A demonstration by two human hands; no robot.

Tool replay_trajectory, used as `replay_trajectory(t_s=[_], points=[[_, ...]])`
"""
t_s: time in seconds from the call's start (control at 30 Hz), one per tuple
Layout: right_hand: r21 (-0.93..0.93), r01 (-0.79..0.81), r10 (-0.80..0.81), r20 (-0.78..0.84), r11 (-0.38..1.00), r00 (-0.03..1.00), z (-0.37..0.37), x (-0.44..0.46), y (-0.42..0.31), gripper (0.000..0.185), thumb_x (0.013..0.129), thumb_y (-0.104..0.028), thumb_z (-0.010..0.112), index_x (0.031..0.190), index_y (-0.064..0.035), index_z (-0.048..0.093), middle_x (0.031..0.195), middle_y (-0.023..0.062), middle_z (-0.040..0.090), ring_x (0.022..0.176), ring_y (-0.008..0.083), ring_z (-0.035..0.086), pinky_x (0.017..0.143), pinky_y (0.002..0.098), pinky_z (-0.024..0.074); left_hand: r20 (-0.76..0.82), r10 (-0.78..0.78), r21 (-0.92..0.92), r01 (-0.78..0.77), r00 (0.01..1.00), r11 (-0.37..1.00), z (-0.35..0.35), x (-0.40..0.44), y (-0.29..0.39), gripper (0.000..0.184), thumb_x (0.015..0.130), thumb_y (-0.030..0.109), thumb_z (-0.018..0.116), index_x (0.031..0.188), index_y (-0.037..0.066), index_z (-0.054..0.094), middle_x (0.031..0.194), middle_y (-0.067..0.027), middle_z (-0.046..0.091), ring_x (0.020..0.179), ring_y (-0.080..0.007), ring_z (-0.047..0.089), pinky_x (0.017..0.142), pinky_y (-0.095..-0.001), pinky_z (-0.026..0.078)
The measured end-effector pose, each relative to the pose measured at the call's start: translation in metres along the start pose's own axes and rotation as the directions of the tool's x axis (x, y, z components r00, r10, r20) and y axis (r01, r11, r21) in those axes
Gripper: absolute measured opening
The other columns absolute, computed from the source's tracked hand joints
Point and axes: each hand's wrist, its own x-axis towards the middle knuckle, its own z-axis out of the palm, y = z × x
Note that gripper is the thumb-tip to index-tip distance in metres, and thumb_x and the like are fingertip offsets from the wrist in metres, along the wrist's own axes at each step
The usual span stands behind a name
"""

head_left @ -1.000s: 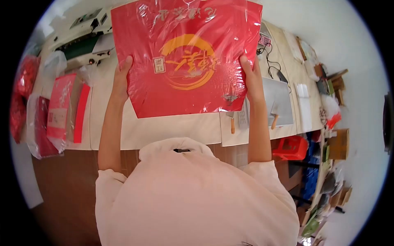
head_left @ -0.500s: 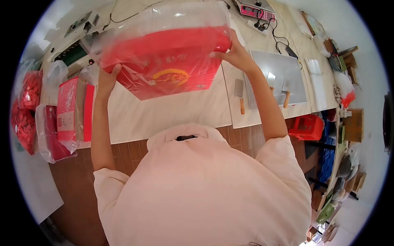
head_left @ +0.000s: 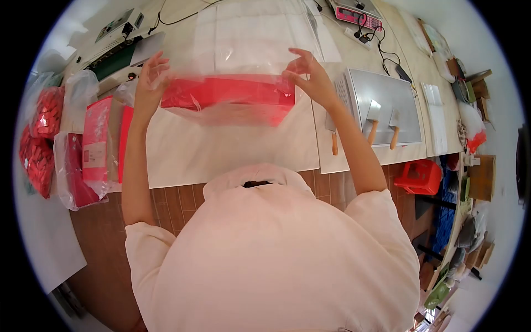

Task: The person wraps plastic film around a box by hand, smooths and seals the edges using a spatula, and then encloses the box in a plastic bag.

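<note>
A red box (head_left: 232, 93) inside a clear plastic bag (head_left: 243, 39) lies on the table in front of me, its near part blurred by motion. The bag's loose clear end reaches away toward the back. At the box's left end is my left hand (head_left: 151, 83), fingers apart and curved, holding nothing. My right hand (head_left: 311, 77) is raised by the right end, thumb and fingers spread; whether its fingertips touch the plastic I cannot tell.
Red packages in plastic (head_left: 99, 141) stand at the left, beside bags of small red packets (head_left: 44, 119). A metal-topped box (head_left: 387, 99) carrying scrapers (head_left: 394, 124) is on the right. Behind are a pink scale (head_left: 359, 17) and a machine (head_left: 113, 58). A red stool (head_left: 419, 176) stands below.
The bagged red box has gone from raised and tilted between both hands to lower, flatter on the table. Both hands have let go and their fingers have opened.
</note>
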Motion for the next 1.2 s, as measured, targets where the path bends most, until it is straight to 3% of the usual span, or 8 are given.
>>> replay_trajectory(t_s=[0.13,0.43,0.57,0.77,0.93,1.0,1.1,1.2], points=[[-0.087,0.159,-0.174,-0.219,0.983,0.960,-0.005,0.000,-0.016,0.023,0.089,-0.016,0.071,0.107,-0.0029,0.067,0.089,0.0042,0.070,0.081,0.0127,0.063,0.076,0.0274,0.0500,-0.174,0.120,0.218,-0.081,0.977,0.973,-0.015,0.009,0.003,0.040,0.092,0.020,0.068,0.128,0.007,0.058,0.111,-0.0063,0.064,0.107,-0.0146,0.059,0.096,-0.0296,0.045],[-0.174,0.136,-0.209,-0.535,0.975,0.819,-0.040,-0.015,-0.077,0.012,0.090,-0.012,0.070,0.094,-0.0009,0.070,0.078,0.0050,0.068,0.072,0.0125,0.060,0.069,0.0252,0.0478,-0.238,0.300,0.501,-0.148,0.924,0.853,-0.026,0.000,0.085,0.031,0.085,0.016,0.073,0.113,0.006,0.066,0.101,-0.0048,0.068,0.099,-0.0160,0.063,0.090,-0.0300,0.047],[-0.395,0.321,-0.465,-0.354,0.861,0.811,-0.031,-0.020,-0.110,0.014,0.085,-0.011,0.073,0.094,-0.0020,0.067,0.086,0.0082,0.066,0.077,0.0211,0.062,0.070,0.0295,0.0500,0.235,0.372,0.656,-0.429,0.898,0.621,0.011,-0.011,0.138,0.045,0.070,0.014,0.080,0.112,0.007,0.065,0.108,-0.0060,0.066,0.105,-0.0259,0.060,0.091,-0.0366,0.048],[-0.507,0.585,-0.630,0.100,0.634,0.770,-0.001,-0.009,-0.121,0.033,0.073,-0.014,0.078,0.101,-0.0054,0.063,0.090,0.0085,0.063,0.085,0.0260,0.061,0.073,0.0376,0.0509,0.521,0.416,0.561,-0.666,0.745,0.491,0.040,0.005,0.134,0.049,0.064,0.013,0.079,0.111,0.011,0.064,0.109,-0.0059,0.064,0.104,-0.0278,0.059,0.087,-0.0398,0.049],[-0.621,0.502,-0.525,0.165,0.602,0.835,0.021,-0.013,-0.108,0.037,0.071,-0.014,0.077,0.104,-0.0072,0.062,0.090,0.0077,0.064,0.089,0.0259,0.062,0.075,0.0381,0.0515,0.505,0.266,0.557,-0.545,0.821,0.626,0.042,-0.002,0.129,0.045,0.071,0.015,0.079,0.113,0.011,0.064,0.102,-0.0064,0.066,0.096,-0.0267,0.062,0.089,-0.0395,0.048],[-0.695,0.281,-0.176,0.221,0.662,0.959,0.012,-0.017,-0.107,0.033,0.073,-0.018,0.077,0.100,-0.0062,0.062,0.087,0.0064,0.065,0.086,0.0252,0.062,0.073,0.0392,0.0491,0.477,0.197,0.576,-0.473,0.857,0.667,0.031,-0.003,0.124,0.039,0.073,0.014,0.077,0.110,0.011,0.064,0.093,-0.0056,0.068,0.091,-0.0255,0.063,0.086,-0.0389,0.048],[-0.738,0.348,-0.061,0.387,0.578,0.920,-0.007,-0.025,-0.111,0.016,0.077,-0.013,0.074,0.087,-0.0061,0.062,0.080,0.0054,0.064,0.080,0.0239,0.062,0.072,0.0385,0.0478,0.563,0.049,0.614,-0.456,0.825,0.644,0.006,-0.007,0.117,0.031,0.077,0.018,0.077,0.106,0.012,0.066,0.083,-0.0038,0.069,0.085,-0.0238,0.064,0.085,-0.0377,0.048],[-0.704,0.501,-0.227,0.452,0.503,0.863,-0.017,-0.028,-0.106,0.012,0.079,-0.012,0.070,0.075,-0.0074,0.060,0.075,0.0050,0.062,0.076,0.0231,0.063,0.081,0.0363,0.0490,0.575,0.059,0.690,-0.522,0.816,0.502,-0.011,-0.011,0.120,0.028,0.070,0.028,0.082,0.089,0.011,0.070,0.084,-0.0037,0.070,0.090,-0.0231,0.062,0.084,-0.0392,0.046]])
